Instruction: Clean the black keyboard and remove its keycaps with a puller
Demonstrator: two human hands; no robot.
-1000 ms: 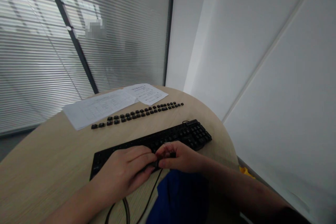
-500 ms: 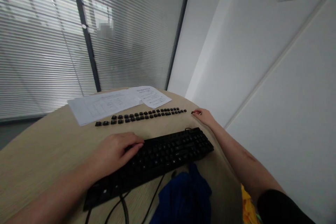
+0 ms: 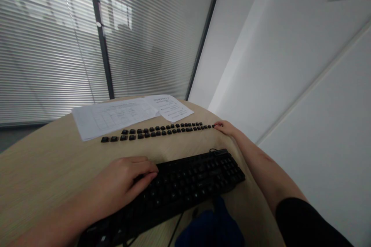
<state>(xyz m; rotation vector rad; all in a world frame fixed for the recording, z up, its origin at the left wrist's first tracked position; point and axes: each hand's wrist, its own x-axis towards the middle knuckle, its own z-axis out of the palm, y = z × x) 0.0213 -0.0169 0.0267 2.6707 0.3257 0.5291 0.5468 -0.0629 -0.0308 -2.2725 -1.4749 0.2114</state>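
A black keyboard (image 3: 191, 185) lies at a slant across the near part of the table. My left hand (image 3: 135, 179) rests over its left part, with thumb and fingers brought together at its far edge. Beyond the keyboard, loose black keycaps (image 3: 164, 132) are laid out in two long rows. At the right end of the nearer row, my right hand (image 3: 226, 127) pinches a small black keycap (image 3: 214, 126) between thumb and fingers, down at the tabletop. The fingers partly hide that keycap.
Printed papers (image 3: 116, 115) lie behind the keycap rows on the round wooden table (image 3: 43, 170). Blue cloth (image 3: 210, 227) sits at the near edge, beside a cable (image 3: 175, 227). A white wall (image 3: 304, 65) rises close on the right; blinds (image 3: 150, 46) cover the glass behind.
My right hand has brought the keycap to the end of the nearer row, closing the gap there. My left hand stays on the keyboard. The view has shifted slightly.
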